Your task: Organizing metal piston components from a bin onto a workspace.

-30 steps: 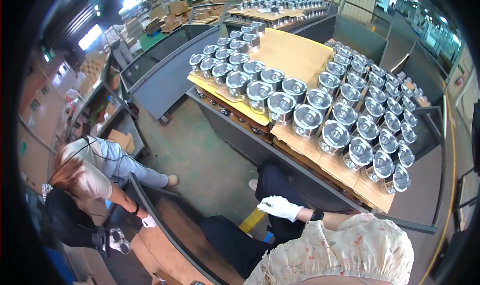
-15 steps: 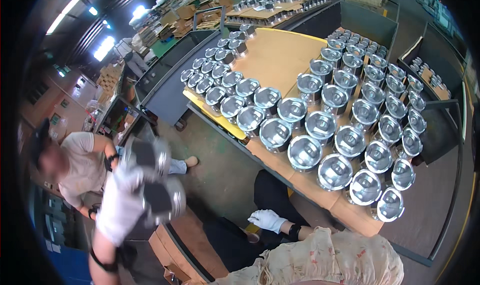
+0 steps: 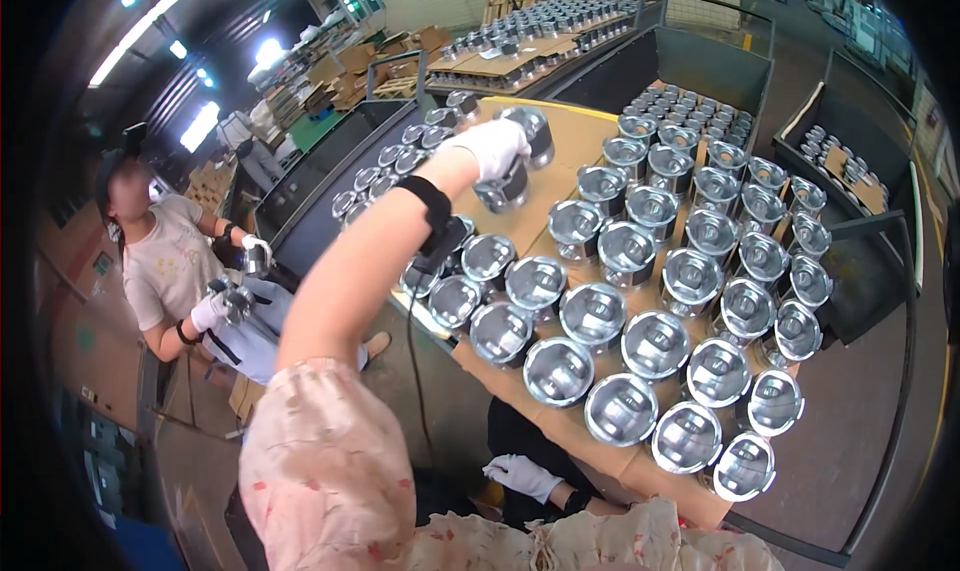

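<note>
My left hand [image 3: 488,151], in a white glove, is out over the cardboard-covered table, closed on metal pistons. One piston [image 3: 532,138] sticks out beyond its fingers and a second piston [image 3: 503,188] hangs below it, both just above the bare cardboard [image 3: 555,119]. Rows of upright pistons [image 3: 655,344] stand to the right and nearer me; others stand to the left, partly hidden by my forearm. Low at the middle, my right hand [image 3: 522,477], also gloved, rests on dark cloth by my lap. It holds nothing, and its fingers are loosely extended.
At the left a co-worker [image 3: 165,261] in white gloves holds pistons in both hands. Metal-framed carts with more pistons [image 3: 690,111] stand behind the table and at the right [image 3: 845,156]. A black metal rail [image 3: 895,391] runs along the table's right side.
My left hand has swung from the lower left, beside the table, up and right over the cardboard, carrying the pistons. My right hand has stayed by my lap. The co-worker has turned, with pistons now visible.
</note>
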Motion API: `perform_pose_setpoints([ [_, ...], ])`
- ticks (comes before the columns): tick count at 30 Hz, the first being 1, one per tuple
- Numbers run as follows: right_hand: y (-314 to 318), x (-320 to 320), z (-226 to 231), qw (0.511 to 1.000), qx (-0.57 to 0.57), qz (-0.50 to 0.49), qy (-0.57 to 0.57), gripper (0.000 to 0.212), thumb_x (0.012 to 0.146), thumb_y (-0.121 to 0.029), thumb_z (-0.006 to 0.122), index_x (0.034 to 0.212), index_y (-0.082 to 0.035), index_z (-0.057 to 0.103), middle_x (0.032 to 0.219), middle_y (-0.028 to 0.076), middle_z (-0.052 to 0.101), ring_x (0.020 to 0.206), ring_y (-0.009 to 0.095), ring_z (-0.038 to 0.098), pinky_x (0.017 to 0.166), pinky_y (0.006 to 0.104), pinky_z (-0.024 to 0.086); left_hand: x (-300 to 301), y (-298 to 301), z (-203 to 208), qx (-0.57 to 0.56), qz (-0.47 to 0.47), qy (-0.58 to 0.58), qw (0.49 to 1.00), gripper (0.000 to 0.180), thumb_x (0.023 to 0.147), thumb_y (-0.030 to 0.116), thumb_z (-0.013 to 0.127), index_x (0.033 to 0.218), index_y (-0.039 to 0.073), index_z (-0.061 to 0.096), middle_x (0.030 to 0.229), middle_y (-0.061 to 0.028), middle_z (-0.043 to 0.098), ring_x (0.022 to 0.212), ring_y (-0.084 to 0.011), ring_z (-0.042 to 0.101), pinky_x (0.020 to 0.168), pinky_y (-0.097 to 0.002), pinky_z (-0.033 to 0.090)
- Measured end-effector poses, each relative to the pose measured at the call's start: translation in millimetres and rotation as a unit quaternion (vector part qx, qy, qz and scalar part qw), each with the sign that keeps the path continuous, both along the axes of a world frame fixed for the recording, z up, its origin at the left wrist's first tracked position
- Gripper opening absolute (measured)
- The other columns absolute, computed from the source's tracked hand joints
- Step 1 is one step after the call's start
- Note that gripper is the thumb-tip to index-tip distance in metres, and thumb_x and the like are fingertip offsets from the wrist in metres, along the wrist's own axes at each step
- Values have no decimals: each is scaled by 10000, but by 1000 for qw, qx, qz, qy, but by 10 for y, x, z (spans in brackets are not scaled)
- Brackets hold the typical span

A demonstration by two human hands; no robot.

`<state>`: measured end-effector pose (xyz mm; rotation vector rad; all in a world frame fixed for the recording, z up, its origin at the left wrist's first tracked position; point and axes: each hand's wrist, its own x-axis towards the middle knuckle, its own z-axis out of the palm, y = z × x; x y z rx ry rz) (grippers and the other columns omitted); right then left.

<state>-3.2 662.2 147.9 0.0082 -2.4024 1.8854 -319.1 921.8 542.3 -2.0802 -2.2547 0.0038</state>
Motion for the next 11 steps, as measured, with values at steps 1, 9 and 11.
perform_pose_setpoints([
  [1, 6, -18, -35, 999, -32, 3, 2, 253, 946, -264, 582, 1004, -43, 689, 947, 122, 719, 882, 271, 698, 759, 362, 554, -14, 131, -120, -52, 45, 10, 998, 223, 845, 150, 624, 1042, 102, 717, 1073, -187, 683, 1007, -370, 651, 869, -401, 512],
  [9, 51, -50, -3, 996, -81, 17, -38, 250, 952, -240, 571, 1024, -31, 687, 970, 124, 722, 919, 257, 698, 791, 350, 551, 82, 285, -741, -117, -43, 11, 992, 257, 811, 85, 650, 1059, 107, 717, 978, -173, 695, 940, -365, 657, 805, -390, 515],
  [11, 95, -42, 68, 996, -82, 9, -35, 255, 952, -247, 573, 1042, -39, 689, 984, 128, 721, 934, 261, 696, 797, 349, 548, 78, 310, -869, -106, -28, -16, 994, 264, 807, 97, 657, 1064, 103, 714, 1017, -196, 685, 970, -350, 653, 832, -396, 507],
])
